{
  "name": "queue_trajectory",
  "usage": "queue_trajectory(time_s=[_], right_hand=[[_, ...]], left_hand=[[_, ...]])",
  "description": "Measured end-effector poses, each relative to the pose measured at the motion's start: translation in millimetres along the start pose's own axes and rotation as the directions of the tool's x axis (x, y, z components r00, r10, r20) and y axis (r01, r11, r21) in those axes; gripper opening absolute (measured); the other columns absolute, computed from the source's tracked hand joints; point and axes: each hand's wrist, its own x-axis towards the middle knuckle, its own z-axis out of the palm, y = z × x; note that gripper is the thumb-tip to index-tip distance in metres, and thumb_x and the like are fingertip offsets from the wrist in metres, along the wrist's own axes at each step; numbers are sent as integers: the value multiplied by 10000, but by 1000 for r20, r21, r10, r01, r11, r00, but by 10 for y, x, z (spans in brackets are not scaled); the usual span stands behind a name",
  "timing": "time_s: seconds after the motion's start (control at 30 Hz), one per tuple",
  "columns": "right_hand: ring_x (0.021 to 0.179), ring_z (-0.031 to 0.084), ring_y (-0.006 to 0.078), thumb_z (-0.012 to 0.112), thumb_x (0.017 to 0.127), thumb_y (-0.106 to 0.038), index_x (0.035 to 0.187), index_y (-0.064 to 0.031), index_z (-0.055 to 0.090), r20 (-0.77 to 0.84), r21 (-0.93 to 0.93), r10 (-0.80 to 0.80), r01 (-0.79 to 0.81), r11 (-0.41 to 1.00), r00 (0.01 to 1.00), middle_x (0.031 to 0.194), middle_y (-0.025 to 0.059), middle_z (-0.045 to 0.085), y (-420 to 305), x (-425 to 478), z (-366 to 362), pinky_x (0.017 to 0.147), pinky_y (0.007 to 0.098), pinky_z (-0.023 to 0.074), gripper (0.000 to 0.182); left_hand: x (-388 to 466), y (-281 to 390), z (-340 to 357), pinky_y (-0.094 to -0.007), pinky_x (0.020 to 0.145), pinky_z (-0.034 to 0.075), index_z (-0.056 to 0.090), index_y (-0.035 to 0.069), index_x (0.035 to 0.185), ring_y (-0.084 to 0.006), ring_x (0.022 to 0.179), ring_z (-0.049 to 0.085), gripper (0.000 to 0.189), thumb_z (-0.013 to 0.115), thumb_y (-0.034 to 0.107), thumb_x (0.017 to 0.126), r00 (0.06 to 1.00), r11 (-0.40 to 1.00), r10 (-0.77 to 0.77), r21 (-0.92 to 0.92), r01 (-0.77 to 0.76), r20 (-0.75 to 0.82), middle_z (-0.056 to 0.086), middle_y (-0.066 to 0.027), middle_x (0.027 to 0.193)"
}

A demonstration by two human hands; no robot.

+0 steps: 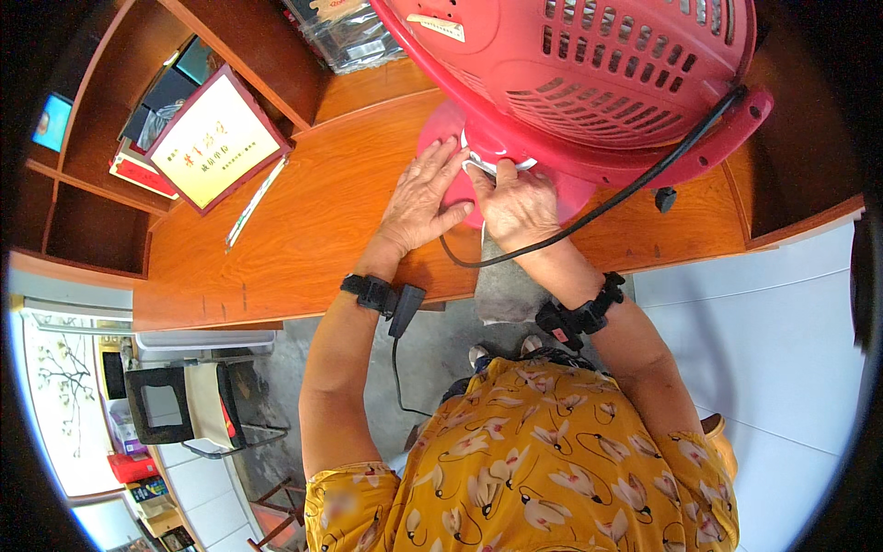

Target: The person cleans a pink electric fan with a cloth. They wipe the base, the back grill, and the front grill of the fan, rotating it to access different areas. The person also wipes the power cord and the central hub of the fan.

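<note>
A red electric heater (593, 131) with a slotted back stands on the wooden desk (331, 200), its pink round base (441, 121) under my hands. My left hand (428, 193) lies flat on the base's left part, palm down, with the thumb apart. Close beside it, my right hand (517, 203) bends its fingers around a grey cloth (510, 283) at the heater's neck. The cloth's lower end hangs past the desk's front edge. Whitish material shows at my right fingertips; whether it is cloth or trim, I cannot tell. A black power cord (621, 196) loops over my right wrist.
A framed yellow certificate (219, 141) leans against the shelf unit (100, 224) at the left. On the desk lies a thin patterned strip (255, 203). The cord's plug (664, 200) rests right of the base. Plastic-wrapped goods (348, 38) occupy the back; a chair (200, 407) stands lower left.
</note>
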Motion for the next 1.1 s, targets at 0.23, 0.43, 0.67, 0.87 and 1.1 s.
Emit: queue_trajectory(time_s=[0.23,0.43,0.67,0.87,1.1], right_hand=[[601,630,279,652,827,-180,1061,-109,685,4,2,-20,20,1000,1000,815,136,586,115,-185,-169,489,403,508,247],[520,629,304,635,889,-289,788,-34,587,-80,51,56,-53,997,995,561,128,572,-28,11,103,472,426,496,279],[582,625,295,601,877,-249,1036,-120,658,145,-30,225,-223,974,963,769,116,582,344,-472,-105,478,417,499,213],[576,620,283,554,839,-145,1206,-176,625,84,-66,177,-172,983,981,818,77,567,733,-725,-241,443,410,484,374],[551,606,293,548,842,-148,1194,-140,611,102,-23,178,-177,984,979,818,124,598,363,-439,-205,462,427,492,357]], left_hand=[[16,50,-33,-440,1158,197,310,58,1467,-342,1422,235,824,573,515,833,1000,999,-25,-31,25,10,270,-164,1533],[-17,-3,-8,-432,1159,195,309,56,1468,-339,1423,233,823,567,517,838,1000,1000,-15,-23,15,-2,275,-165,1532],[21,26,8,-443,1153,206,313,92,1473,-323,1424,238,814,607,487,824,1000,998,-28,-64,28,-11,277,-140,1536],[10,66,-43,-426,1158,195,295,63,1476,-330,1429,223,805,580,480,850,999,998,-39,-43,39,6,266,-158,1538],[12,28,14,-442,1156,192,290,95,1483,-317,1431,219,808,584,494,844,999,997,-46,-56,46,-3,252,-140,1546]])
